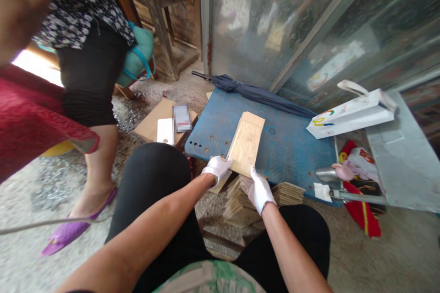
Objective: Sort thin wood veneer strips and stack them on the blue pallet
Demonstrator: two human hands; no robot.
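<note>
A stack of thin, flat tan rectangular pieces (246,143) lies over the blue board (285,158), its near end at the board's edge. Whether they are paper or thin wood I cannot tell. My left hand (217,167), in a white glove, grips the near left corner with the thumb on top. At the near right corner my right hand (257,188), also gloved, is closed on the same stack, thumb on its upper face and the other fingers lower. Beneath my hands, between my knees, sit more bundles of similar tan pieces (288,193), partly hidden by the right hand.
A folded dark umbrella (261,97) lies along the board's far edge, by the glass panels. To the right are a white paper bag (352,112) and a metal cup (326,174). At left, a cardboard box (151,123) carries a white phone-like object (165,131); another person (92,68) is beside it.
</note>
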